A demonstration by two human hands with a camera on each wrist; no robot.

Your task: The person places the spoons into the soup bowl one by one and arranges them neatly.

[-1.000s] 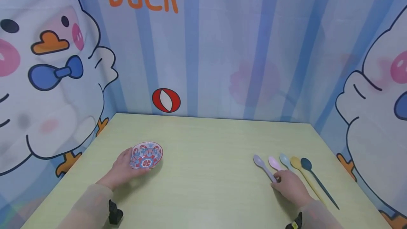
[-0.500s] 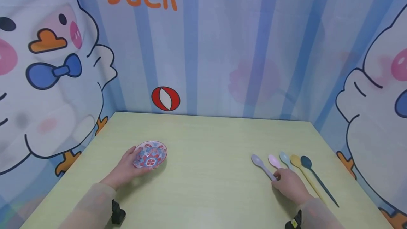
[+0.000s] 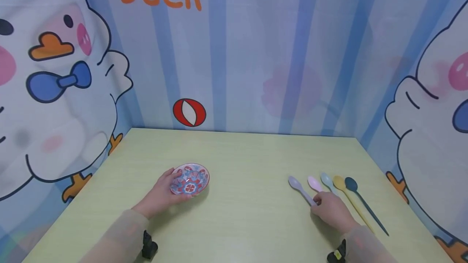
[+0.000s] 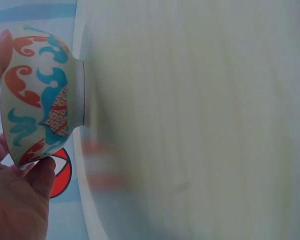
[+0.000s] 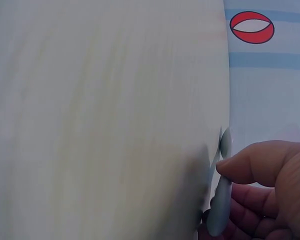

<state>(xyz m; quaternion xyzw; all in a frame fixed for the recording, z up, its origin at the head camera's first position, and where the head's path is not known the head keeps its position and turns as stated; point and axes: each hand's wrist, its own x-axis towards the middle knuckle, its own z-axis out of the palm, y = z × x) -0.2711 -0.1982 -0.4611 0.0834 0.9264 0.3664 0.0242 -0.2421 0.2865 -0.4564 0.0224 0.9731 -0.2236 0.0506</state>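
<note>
With the patterned bowl (image 3: 190, 179) gripped by the left hand (image 3: 164, 192) and the lavender spoon (image 3: 300, 189) apparently pinched by the right hand (image 3: 330, 211), neighbouring spoons could be knocked askew.

The right hand (image 3: 330, 211) hides the lilac spoon's (image 3: 300, 189) handle end, and both wrist views are motion-blurred.

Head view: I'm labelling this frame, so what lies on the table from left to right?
Left hand → patterned bowl → lilac spoon → pink spoon → pale blue spoon → yellow spoon → dark blue spoon. The right hand lies over the spoon handles.
</note>
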